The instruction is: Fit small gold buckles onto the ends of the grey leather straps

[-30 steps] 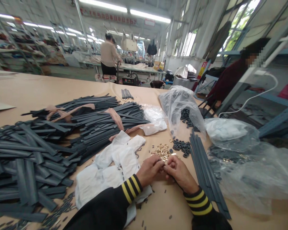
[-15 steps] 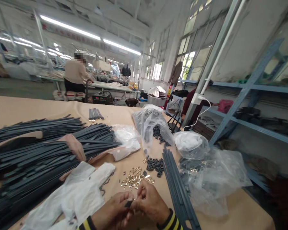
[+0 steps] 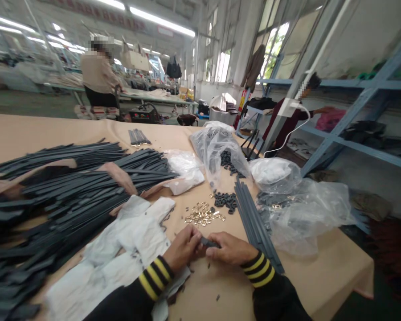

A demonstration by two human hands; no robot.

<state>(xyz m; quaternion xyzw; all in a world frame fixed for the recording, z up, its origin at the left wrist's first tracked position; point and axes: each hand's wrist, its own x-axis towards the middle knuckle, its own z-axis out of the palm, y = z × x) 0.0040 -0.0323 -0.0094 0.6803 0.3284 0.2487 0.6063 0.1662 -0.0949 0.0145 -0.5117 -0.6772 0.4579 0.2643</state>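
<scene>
Close to the table's near side, a short dark grey strap piece (image 3: 209, 242) spans the gap between my hands. My left hand (image 3: 185, 245) pinches one end with its fingers closed. At the other end, the thumb and fingers of my right hand (image 3: 232, 249) grip it. Whether a buckle is on the strap I cannot tell. Just beyond my hands lies a loose heap of gold metal buckles (image 3: 203, 215), with a pile of small black loops (image 3: 225, 202) right behind it. Long dark strips (image 3: 255, 225) lie bundled to the right of my right hand.
Large bundles of dark strips (image 3: 83, 200) cover the left side, beside crumpled white sheets (image 3: 120, 263). Clear plastic bags (image 3: 307, 218) lie at the right. A metal post and blue shelves (image 3: 364, 102) stand beyond. One person works at a far table, another by the shelves.
My hands have drawn apart, and the dark strap piece now shows between them. The view has tilted down, showing more of my sleeves. The person by the shelves is more visible.
</scene>
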